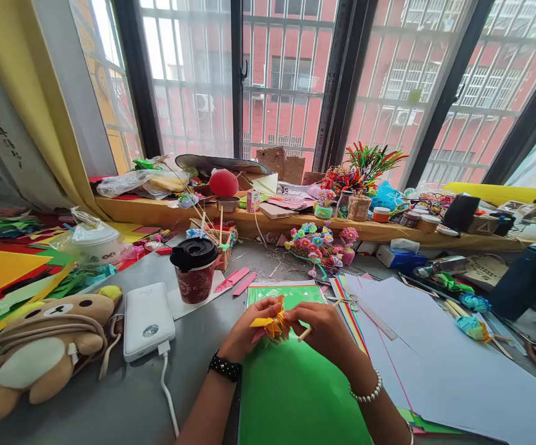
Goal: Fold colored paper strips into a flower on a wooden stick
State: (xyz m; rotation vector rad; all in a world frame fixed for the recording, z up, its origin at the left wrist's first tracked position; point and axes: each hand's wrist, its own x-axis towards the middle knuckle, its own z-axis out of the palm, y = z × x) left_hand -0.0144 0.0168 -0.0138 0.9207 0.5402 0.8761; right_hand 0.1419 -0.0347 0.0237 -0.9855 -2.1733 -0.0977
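Observation:
My left hand [246, 327] is closed round a folded paper flower [273, 326] with yellow, orange and pink petals. My right hand [326, 324] meets the flower from the other side, its thumb and forefinger pinched at the petals. A thin wooden stick [304, 335] runs through the right hand, one end poking out below the fingers. Just what the right fingertips pinch is too small to make out. Both hands are above a green sheet [291, 389] on the grey table.
White paper sheets [435, 346] and a ruler [379, 321] lie to the right. On the left are a power bank [149, 321] with a cable, a lidded coffee cup [194, 275] and a plush bear [41, 352]. Pink paper strips [244, 283] lie ahead. Craft materials crowd the windowsill.

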